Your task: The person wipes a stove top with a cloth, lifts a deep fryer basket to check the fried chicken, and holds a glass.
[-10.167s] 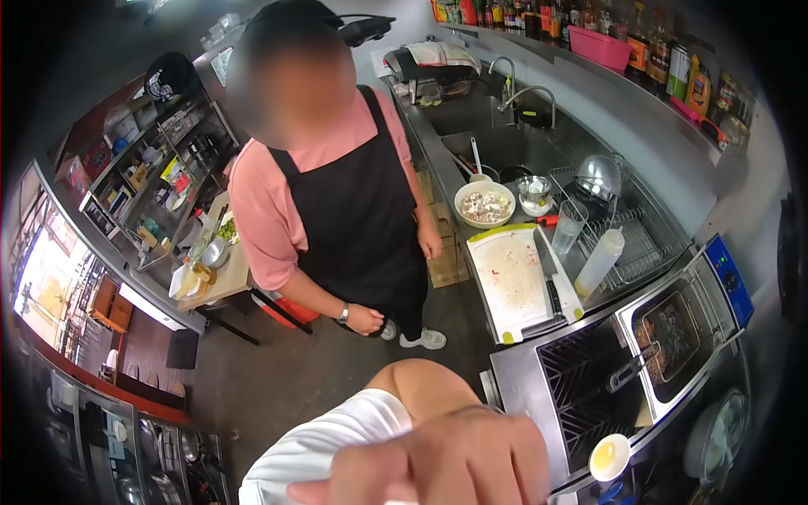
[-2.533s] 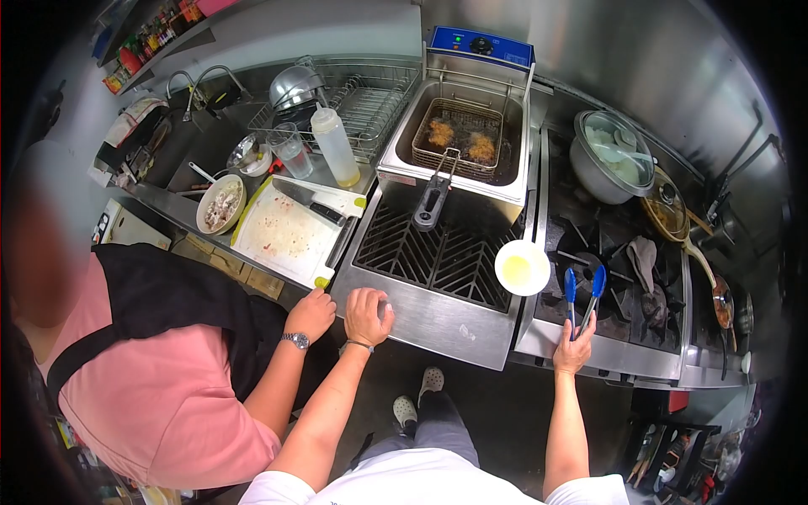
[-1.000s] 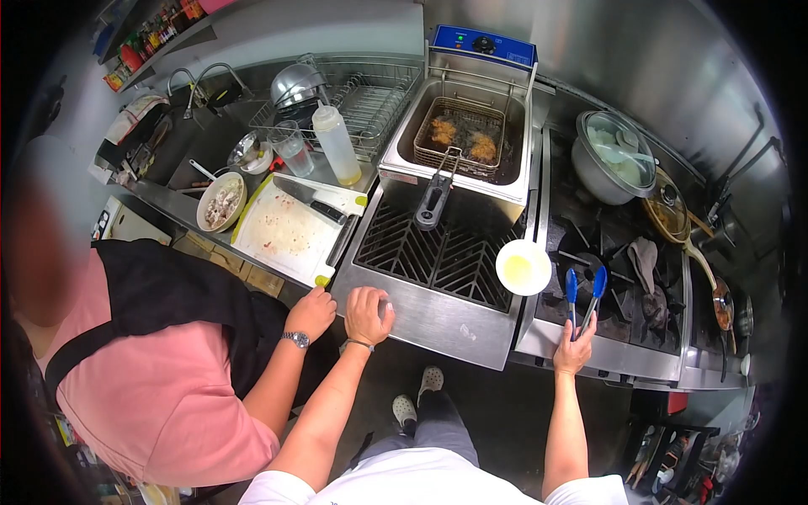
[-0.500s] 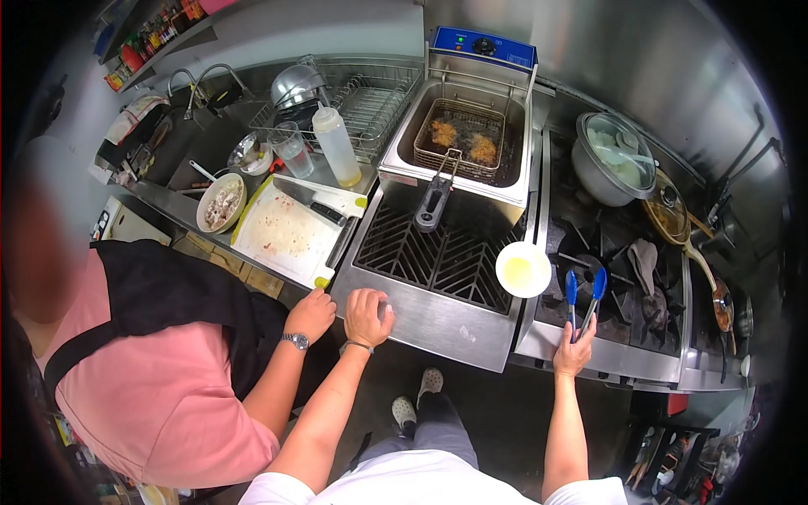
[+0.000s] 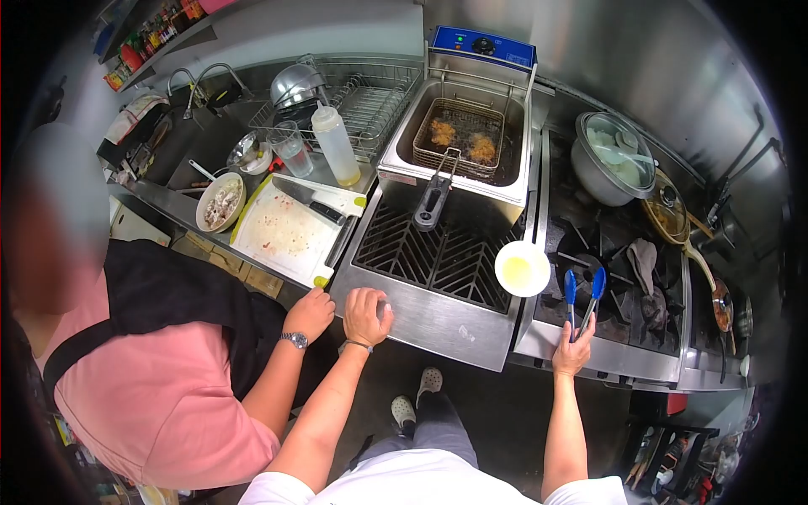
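My left hand (image 5: 368, 317) rests on the steel front edge of the grill (image 5: 402, 316), fingers loosely bent and thumb apart, with nothing in it. In my right hand (image 5: 573, 352) is a pair of tongs (image 5: 583, 316), blue tips upward and apart, in front of the gas stove. Left of the tongs, a white bowl (image 5: 540, 274) with yellow liquid sits at the grill's right side. Beyond the grill, two browned pieces of food (image 5: 481, 149) lie in the wire basket (image 5: 459, 165) of the deep fryer (image 5: 391, 160). The basket's black handle (image 5: 432, 204) reaches over the grill.
At left stands a person in a pink shirt (image 5: 181, 396), one hand (image 5: 310, 313) by the counter edge. A cutting board (image 5: 282, 227) with a knife (image 5: 326, 212), a squeeze bottle (image 5: 337, 147) and a bowl of food (image 5: 221, 204) lie there. A lidded pot (image 5: 602, 181) stands right.
The person at left has shifted their head and upper body slightly. My hands, the tongs and the fryer basket look unchanged.
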